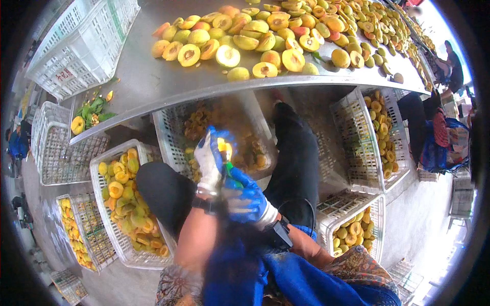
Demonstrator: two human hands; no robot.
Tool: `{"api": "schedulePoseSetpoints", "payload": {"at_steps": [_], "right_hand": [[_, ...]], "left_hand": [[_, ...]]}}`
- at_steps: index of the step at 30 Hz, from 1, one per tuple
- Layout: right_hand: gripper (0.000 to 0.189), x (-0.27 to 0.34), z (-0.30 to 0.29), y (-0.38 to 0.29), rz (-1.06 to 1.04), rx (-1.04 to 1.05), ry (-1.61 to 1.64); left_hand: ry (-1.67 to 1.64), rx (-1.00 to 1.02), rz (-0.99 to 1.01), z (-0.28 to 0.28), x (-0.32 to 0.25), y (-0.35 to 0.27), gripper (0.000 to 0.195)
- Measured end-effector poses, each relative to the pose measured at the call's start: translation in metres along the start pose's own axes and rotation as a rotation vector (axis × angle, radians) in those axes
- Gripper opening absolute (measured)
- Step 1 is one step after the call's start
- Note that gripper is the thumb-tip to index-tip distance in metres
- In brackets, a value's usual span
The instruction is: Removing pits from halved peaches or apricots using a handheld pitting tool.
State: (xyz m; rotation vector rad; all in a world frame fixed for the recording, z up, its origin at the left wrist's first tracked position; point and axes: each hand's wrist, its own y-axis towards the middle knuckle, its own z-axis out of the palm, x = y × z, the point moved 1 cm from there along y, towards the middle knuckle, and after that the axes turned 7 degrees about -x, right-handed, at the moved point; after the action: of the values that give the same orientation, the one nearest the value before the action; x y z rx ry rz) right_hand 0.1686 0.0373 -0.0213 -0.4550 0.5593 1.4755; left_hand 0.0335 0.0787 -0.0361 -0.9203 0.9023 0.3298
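My left hand [212, 158], in a blue-and-white work glove, grips a bright yellow piece of stone fruit [224, 147]. Close below it, my right hand [248, 197] wears a matching glove and is closed around a small tool with a green handle [229, 169]. The tool's tip meets the fruit or lies right beside it; blur and glare hide which. Both hands are over my lap, just in front of a white plastic crate [165, 134] under the table edge. Brownish fruit scraps [199, 120] lie in that crate.
A metal table [138, 72] carries a heap of halved stone fruit [245, 36] and a white crate [82, 49]. Fruit-filled crates stand at my left [100, 183] and right [358, 141], another [377, 222] nearer. My knees flank the under-table crate. A person [453, 65] is at far right.
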Motion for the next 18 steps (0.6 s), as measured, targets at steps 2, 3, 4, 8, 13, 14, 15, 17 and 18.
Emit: {"api": "schedulePoseSetpoints", "payload": {"at_steps": [2, 3, 4, 8, 13, 14, 15, 17, 18], "right_hand": [[0.041, 0.007, 0.006, -0.002, 0.019, 0.032, -0.026], [0.042, 0.009, 0.007, -0.004, 0.041, 0.068, -0.062], [0.045, 0.004, 0.009, -0.005, -0.027, 0.062, -0.028], [0.049, 0.002, 0.026, -0.01, 0.012, 0.008, -0.223], [0.046, 0.04, 0.037, -0.007, -0.584, -1.038, -1.722], [0.043, 0.045, 0.039, -0.006, -0.555, -1.081, -1.945], [0.04, 0.05, 0.041, -0.008, -0.525, -1.13, -2.163], [0.036, 0.059, 0.03, -0.016, -0.645, -1.147, -2.448], [0.032, 0.058, 0.028, -0.014, -0.734, -1.113, -2.749]], "left_hand": [[0.127, 0.102, 0.027, 0.004, -0.001, 0.005, 0.055], [0.187, 0.117, 0.051, 0.004, 0.004, 0.012, 0.056], [0.096, 0.133, 0.077, -0.003, 0.009, 0.017, 0.055], [-0.132, 0.136, 0.025, -0.046, 0.021, 0.051, 0.047], [-0.092, 0.051, 0.16, -0.035, -0.061, -0.013, 0.033], [-0.113, 0.114, 0.207, -0.046, -0.082, -0.024, 0.031], [-0.133, 0.184, 0.247, -0.06, -0.099, -0.033, 0.029], [0.106, -0.04, 0.544, -0.091, -0.128, -0.047, 0.029], [0.263, -0.208, 0.613, -0.116, -0.148, -0.059, 0.029]]}}
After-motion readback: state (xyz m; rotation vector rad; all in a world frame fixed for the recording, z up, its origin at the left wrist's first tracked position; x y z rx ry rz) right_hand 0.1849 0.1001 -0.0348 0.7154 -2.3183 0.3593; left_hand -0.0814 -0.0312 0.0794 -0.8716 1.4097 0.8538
